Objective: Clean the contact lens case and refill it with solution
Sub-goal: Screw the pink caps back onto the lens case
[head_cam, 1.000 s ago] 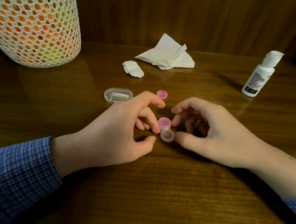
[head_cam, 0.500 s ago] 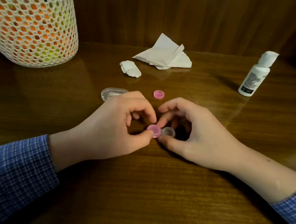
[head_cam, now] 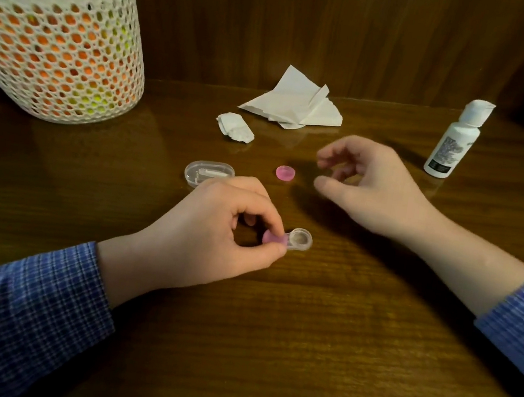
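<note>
A person in blue checked sleeves (head_cam: pixel 16 308) works at a dark wooden worktop (head_cam: pixel 265 351). Nearest the camera, the left hand (head_cam: pixel 207 234) pinches the pink-capped end of a contact lens case (head_cam: pixel 288 239) between thumb and forefinger; the case's other well, clear and uncapped, juts out to the right just above the wood. The right hand (head_cam: pixel 367 187) hovers farther back and to the right, well apart from the case, its fingers loosely curled and holding nothing; it is slightly blurred. Between the two hands, just left of the right hand's fingertips, a loose pink cap (head_cam: pixel 285 173) lies on the worktop. A clear oval container (head_cam: pixel 209 173) sits just behind the left hand's knuckles. Beyond these lie a small crumpled tissue (head_cam: pixel 235 127) and a larger unfolded tissue (head_cam: pixel 297 103). At far right stands a white solution bottle (head_cam: pixel 454 142), upright; at far left, a white mesh basket (head_cam: pixel 55 45) showing orange and yellow through its holes.
</note>
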`<state>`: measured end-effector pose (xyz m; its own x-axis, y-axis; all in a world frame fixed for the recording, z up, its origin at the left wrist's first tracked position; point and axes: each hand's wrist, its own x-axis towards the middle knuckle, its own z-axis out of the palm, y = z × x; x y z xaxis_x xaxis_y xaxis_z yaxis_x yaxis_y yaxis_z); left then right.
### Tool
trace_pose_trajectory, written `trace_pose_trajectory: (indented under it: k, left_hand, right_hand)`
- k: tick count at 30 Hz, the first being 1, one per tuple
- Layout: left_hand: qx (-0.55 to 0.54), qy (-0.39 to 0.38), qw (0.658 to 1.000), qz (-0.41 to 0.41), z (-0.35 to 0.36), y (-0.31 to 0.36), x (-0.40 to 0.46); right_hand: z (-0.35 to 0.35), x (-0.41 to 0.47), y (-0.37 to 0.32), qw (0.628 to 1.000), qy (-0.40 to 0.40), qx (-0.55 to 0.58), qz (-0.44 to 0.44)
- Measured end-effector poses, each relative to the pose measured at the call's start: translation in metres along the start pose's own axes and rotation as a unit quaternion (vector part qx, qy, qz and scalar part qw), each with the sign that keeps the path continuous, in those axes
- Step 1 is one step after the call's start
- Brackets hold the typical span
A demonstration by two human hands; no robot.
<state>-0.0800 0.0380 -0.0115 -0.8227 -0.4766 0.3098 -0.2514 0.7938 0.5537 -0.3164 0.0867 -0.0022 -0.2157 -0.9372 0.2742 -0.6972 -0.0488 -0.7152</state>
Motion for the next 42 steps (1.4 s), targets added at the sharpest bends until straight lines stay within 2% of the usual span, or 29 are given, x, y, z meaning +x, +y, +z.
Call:
trace_pose_trajectory:
  k: [8, 13, 18, 22, 26, 30, 32, 34, 36, 38, 42]
  left_hand:
    - [0.017, 0.001, 1.000, -0.003, -0.001, 0.001, -0.001]
    - [0.010, 0.001, 1.000, -0.012, -0.001, 0.001, -0.002]
    - [0.005, -0.008, 1.000, -0.024, -0.001, 0.002, -0.002]
    - [0.004, -0.005, 1.000, -0.022, -0.001, 0.002, -0.003]
    - [0.001, -0.004, 1.000, -0.029, 0.000, 0.002, -0.003]
    - [-0.006, -0.007, 1.000, -0.027, 0.001, 0.000, -0.003]
    - [-0.002, -0.006, 1.000, -0.021, 0.001, 0.000, -0.002]
    - [0.004, -0.006, 1.000, -0.017, 0.001, -0.001, -0.002]
    - [0.010, -0.006, 1.000, -0.012, 0.000, -0.002, -0.002]
    - [0.013, -0.006, 1.000, -0.007, 0.000, -0.001, -0.001]
    - [0.021, -0.007, 1.000, -0.001, 0.001, -0.002, 0.000]
  right_hand:
    - [0.029, 0.058, -0.012, 0.974, -0.121, -0.192, -0.005]
    - [0.029, 0.071, -0.024, 0.957, -0.191, -0.218, 0.018]
    - [0.023, 0.072, -0.038, 0.951, -0.205, -0.228, 0.044]
    - [0.004, 0.051, -0.038, 0.974, -0.164, -0.158, 0.012]
    - [-0.015, 0.009, -0.023, 0.985, -0.168, 0.041, 0.002]
    - [-0.018, -0.019, -0.009, 0.949, -0.158, 0.265, 0.063]
    - [-0.015, -0.024, -0.006, 0.931, -0.159, 0.320, 0.074]
    - [-0.013, -0.028, -0.005, 0.938, -0.148, 0.312, 0.038]
    - [-0.010, -0.032, -0.006, 0.963, -0.121, 0.240, -0.033]
    - [-0.007, -0.036, -0.008, 0.972, -0.123, 0.184, -0.082]
    - [-0.004, -0.036, -0.007, 0.976, -0.153, 0.119, -0.098]
